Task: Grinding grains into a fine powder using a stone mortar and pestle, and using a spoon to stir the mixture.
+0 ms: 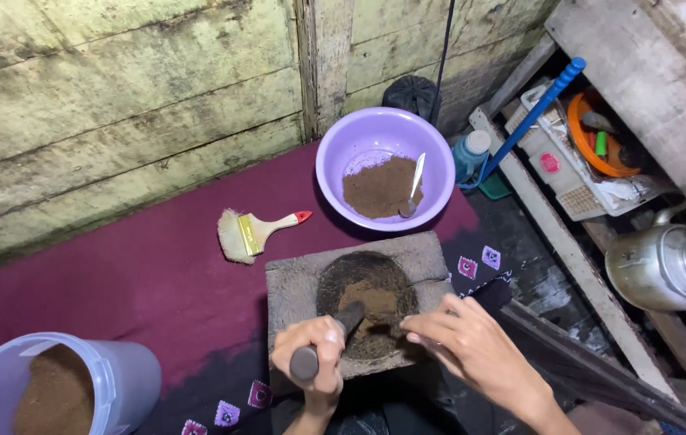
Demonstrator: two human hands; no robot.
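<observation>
1. Low in the frame, just left of centre, the left hand (pixel 313 356) is wrapped in a fist around a dark stone pestle (pixel 328 342). The pestle's butt end sticks out toward the bottom edge and its working end points up and to the right.
2. The pestle's long axis runs diagonally from lower left to upper right. Its tip is buried in the brown powder (pixel 369 300) lying in the hollow, so the powder sits directly ahead of the left fist, along the line of the tool.
3. To the right, the right hand (pixel 472 346) holds nothing. Its fingers (pixel 427 329) are stretched flat leftward, with the tips at the right lower edge of the hollow, just beside the pestle tip. It looks to be steadying or gathering powder, though I cannot tell which.
4. Both hands work over the square stone mortar (pixel 295 282), mid-frame on a maroon cloth (pixel 158 274).
5. Farther up, a purple bowl (pixel 343 149) holds more brown powder and a spoon (pixel 414 187).
6. Left of the bowl lies a paintbrush (pixel 254 232) with a red-tipped handle. At the lower left corner stands a plastic bucket (pixel 130 379) of powder.
</observation>
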